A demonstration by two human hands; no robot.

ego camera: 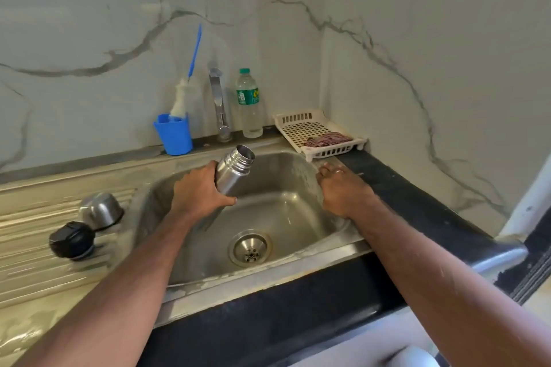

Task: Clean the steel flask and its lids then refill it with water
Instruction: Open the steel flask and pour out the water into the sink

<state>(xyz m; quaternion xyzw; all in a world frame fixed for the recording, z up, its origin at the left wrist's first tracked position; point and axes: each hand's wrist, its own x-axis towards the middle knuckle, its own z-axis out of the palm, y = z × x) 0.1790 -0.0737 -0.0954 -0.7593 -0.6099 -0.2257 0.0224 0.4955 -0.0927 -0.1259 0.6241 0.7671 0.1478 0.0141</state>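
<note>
Two hands: both reach over the sink (298, 265) from the near edge.
Left hand (198, 191): fingers and thumb wrap the lower body of the flask (234, 171).
Right hand (340, 188): rests on the sink's right rim, fingers loosely bent, holding nothing; a ring shows on one finger.
Flask: bare steel, lid off, tilted with its open threaded mouth pointing up and to the right, held above the left part of the basin.
Steel cap (101, 209): sits mouth down on the ribbed drainboard (35, 262), left of the basin.
Black lid (72, 240): lies on the drainboard, just in front of the steel cap.
Drain (250, 248): open strainer in the basin floor, below the flask.
Tap (219, 101): stands behind the basin, no water visible from it.
Blue cup (174, 134): left of the tap, holding a brush (186, 89) with a blue handle.
Water bottle (250, 103): clear plastic, green cap, upright just right of the tap.
Tray (316, 128): white, perforated, on the dark surface (417, 202) in the back right corner, with a scrubber (326, 139) in it.
</note>
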